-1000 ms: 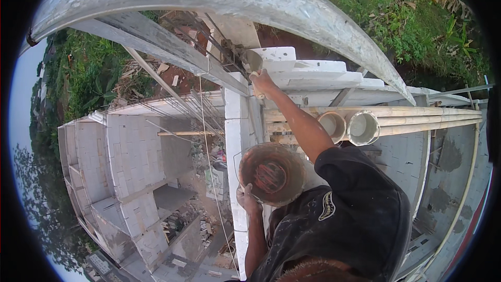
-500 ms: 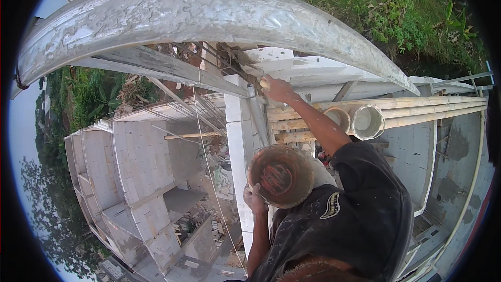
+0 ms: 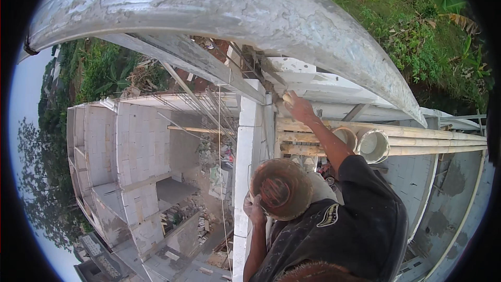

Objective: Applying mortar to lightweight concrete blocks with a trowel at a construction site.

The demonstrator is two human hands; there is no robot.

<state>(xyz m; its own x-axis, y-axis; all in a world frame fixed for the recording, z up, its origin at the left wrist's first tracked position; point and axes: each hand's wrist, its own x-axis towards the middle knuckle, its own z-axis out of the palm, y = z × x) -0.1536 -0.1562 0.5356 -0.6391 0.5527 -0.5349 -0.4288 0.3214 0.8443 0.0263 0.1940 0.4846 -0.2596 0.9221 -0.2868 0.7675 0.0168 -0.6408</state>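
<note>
My right hand (image 3: 300, 107), arm stretched forward, is closed round the pale handle of a trowel (image 3: 287, 96). Its grey blade points toward the mortar-smeared white blocks (image 3: 292, 66) ahead, but I cannot tell whether it touches them. Close to my body, my left hand (image 3: 253, 209) grips the rim of a round, brownish bucket (image 3: 282, 189) with reddish marks inside. Its contents are hard to make out. The bucket is tilted beside the white block wall (image 3: 249, 141).
A mortar-crusted metal beam (image 3: 224, 10) arches across the front. Bamboo poles (image 3: 428, 141) run to the right, with two whitish, open containers (image 3: 373, 145) next to them. Left of the wall, a taut string (image 3: 222, 146) hangs above a deep drop to rubble (image 3: 209, 172).
The view has shifted, and the beam looks larger. My right hand with the trowel has drawn back slightly. The bucket in my left hand has tipped a little.
</note>
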